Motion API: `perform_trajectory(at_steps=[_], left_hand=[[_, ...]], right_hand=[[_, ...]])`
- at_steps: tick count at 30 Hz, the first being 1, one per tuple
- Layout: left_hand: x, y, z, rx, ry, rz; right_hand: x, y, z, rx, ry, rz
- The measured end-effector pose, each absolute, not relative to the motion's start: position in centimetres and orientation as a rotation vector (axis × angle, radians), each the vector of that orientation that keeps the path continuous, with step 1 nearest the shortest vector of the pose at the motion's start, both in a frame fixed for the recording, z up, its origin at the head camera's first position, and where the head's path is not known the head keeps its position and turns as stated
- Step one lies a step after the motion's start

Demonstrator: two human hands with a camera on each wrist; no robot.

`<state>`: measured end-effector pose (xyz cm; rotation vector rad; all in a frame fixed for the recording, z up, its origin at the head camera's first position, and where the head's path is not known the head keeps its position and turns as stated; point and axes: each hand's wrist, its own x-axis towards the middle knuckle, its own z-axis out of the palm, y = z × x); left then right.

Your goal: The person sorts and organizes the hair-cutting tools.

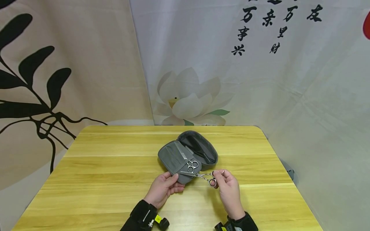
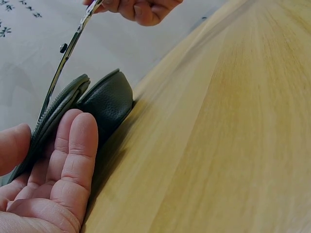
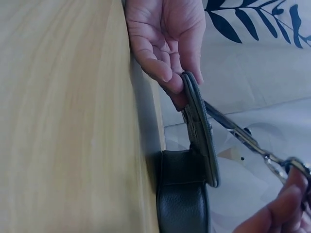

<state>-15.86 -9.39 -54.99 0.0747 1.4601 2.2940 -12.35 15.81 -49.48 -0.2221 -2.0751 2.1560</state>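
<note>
An unzipped grey case [image 1: 173, 157] lies spread on the table, its flat half tilted up in my left hand [image 1: 163, 189]. The left thumb rests on the near edge and the fingers support it from beneath. My right hand [image 1: 229, 191] holds silver scissors [image 1: 202, 175] by the finger loops, with the blades pointing left across the flat half. A second pair of scissors [image 1: 192, 166] sits in the case's pocket, its loops showing. Beside it a comb-like strip [image 1: 181, 150] pokes out. Dark slender items [image 1: 206, 155] lie in the deeper half; their kind is unclear.
The wooden table [image 1: 101, 179] extends around the case on all sides. Behind it hangs a printed cloth with a lotus [image 1: 190, 99] and dark leaves [image 1: 37, 64]. A dark object [image 1: 290, 173] shows beyond the table's right edge.
</note>
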Motion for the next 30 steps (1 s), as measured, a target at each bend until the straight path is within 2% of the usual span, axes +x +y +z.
perform_trajectory(at_steps=[9, 19, 25, 30], left_hand=[[-15.7, -9.2, -54.8, 0.068, 1.474, 2.297], [-15.2, -7.6, -53.1, -0.297, 2.204, 2.240], [-15.4, -7.5, -51.9, -0.228, 2.491, 1.950], [-15.6, -7.3, -51.3, -0.229, 2.562, 1.885]], right_hand=[[-10.8, 15.4, -48.7, -0.290, -2.143, 2.124], [-10.0, 14.8, -49.0, -0.349, -2.150, 2.229], [-10.0, 14.8, -49.3, -0.338, -2.134, 2.232], [-9.9, 14.8, -49.5, -0.320, -2.120, 2.265]])
